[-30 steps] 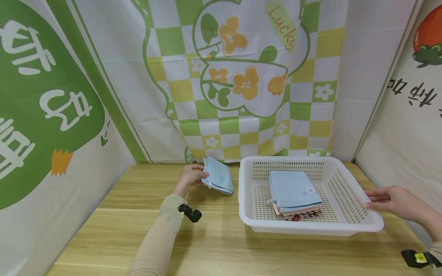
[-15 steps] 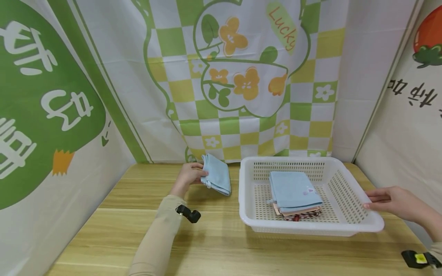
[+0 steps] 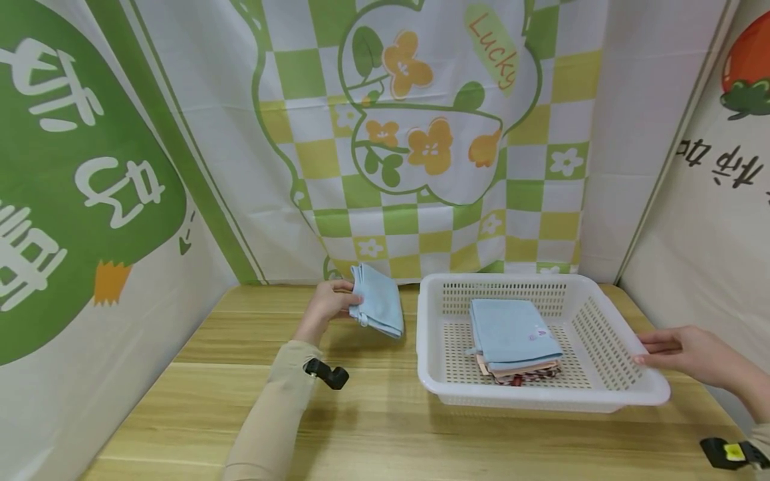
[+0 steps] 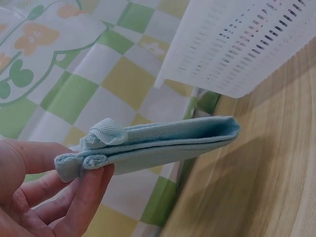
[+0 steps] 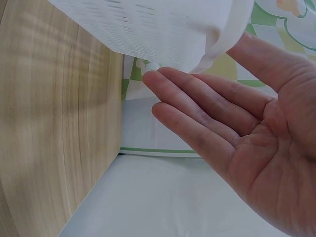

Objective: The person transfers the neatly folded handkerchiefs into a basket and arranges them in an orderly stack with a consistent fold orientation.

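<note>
My left hand (image 3: 327,304) pinches a folded light-blue towel (image 3: 379,300) by its left edge, at the left of the basket. In the left wrist view, the towel (image 4: 163,148) shows its stacked folds and a small hanging loop, the thumb on one side and fingers on the other. A white perforated plastic basket (image 3: 426,361) stands at the right. Inside it, another folded light-blue towel (image 3: 514,331) tops a pile with peach and dark-patterned cloths. My right hand (image 3: 692,354) touches the basket's right rim; in the right wrist view its fingers (image 5: 197,133) are nearly straight.
A wooden table (image 3: 361,427) carries the basket. Behind it hangs a checked green and yellow cloth backdrop (image 3: 433,220), and printed panels (image 3: 198,294) close off both sides. Each wrist wears a small black camera mount (image 3: 326,372).
My left hand has lifted and tilted the towel slightly, its top edge now a little higher. The right hand and the basket stay where they were.
</note>
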Tool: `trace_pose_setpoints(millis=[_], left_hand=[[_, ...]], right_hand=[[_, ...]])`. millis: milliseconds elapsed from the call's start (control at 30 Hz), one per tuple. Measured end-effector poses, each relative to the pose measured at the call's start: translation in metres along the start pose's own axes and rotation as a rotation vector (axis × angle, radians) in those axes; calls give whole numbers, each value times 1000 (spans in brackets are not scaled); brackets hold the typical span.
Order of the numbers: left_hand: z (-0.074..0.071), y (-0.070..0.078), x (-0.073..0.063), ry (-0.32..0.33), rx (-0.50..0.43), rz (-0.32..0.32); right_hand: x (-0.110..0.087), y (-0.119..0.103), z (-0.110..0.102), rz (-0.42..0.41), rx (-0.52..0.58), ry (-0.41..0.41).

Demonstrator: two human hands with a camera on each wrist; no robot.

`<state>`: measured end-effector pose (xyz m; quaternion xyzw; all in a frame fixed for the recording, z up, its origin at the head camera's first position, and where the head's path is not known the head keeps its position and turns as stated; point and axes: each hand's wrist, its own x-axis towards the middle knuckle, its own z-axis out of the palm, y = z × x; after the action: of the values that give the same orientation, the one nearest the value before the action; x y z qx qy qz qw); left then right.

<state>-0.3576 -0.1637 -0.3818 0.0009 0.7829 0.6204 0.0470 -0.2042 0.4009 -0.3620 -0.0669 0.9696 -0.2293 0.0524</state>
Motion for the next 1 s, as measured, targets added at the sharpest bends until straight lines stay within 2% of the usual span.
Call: trace_pose_setpoints(millis=[267,600,1000], left_hand=[[-1,7,-5,-14,-5,19],[0,18,-11,-12,6,12],[-1,30,-19,-25,23,60]], right_hand=[[-1,1,0,-7,0,6],[-1,0,-1,0,-11,9],[-1,-1,0,-7,-5,9]])
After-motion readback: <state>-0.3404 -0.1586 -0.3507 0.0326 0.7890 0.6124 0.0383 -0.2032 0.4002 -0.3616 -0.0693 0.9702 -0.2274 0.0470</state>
